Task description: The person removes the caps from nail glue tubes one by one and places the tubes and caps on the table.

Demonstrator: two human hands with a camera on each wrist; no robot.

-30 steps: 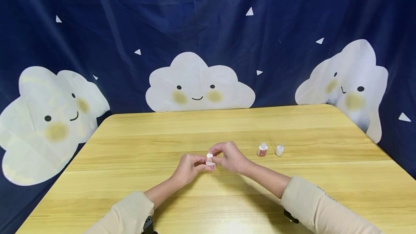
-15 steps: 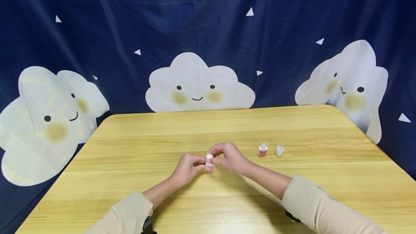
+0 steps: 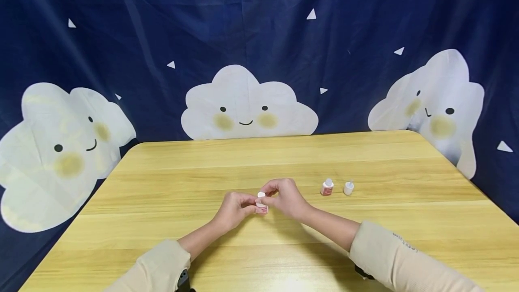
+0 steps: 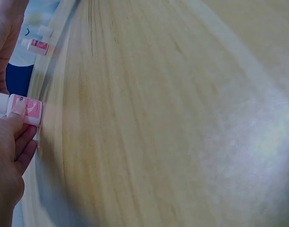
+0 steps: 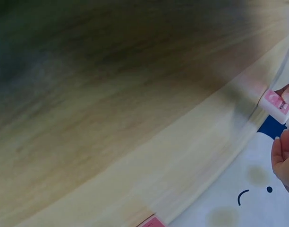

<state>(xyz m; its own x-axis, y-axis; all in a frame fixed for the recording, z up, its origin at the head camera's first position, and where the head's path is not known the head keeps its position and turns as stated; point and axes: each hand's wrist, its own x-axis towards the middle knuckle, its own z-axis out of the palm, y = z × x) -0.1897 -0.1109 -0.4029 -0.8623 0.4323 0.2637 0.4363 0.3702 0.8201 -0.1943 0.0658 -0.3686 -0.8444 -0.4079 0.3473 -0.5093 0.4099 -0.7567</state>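
My left hand grips a small white bottle with a pink label near the middle of the table. In the left wrist view its thumb presses on the label, fingers behind. The right hand pinches the bottle's white cap from above and the right, its thumb across the front. Cap and bottle line up one over the other, and fingers partly hide where they meet. At the edge of the right wrist view the bottle shows again, between both hands.
A second small bottle with a pink label and a pale nozzle stands to the right of the hands. Beside it sits a white cap with a thin tip pointing up. The wooden table ends at a dark blue cloud-print curtain.
My right thumb and fingers have shifted slightly around the cap. The left hand keeps its grip on the bottle, and the second bottle and loose cap have stayed put.
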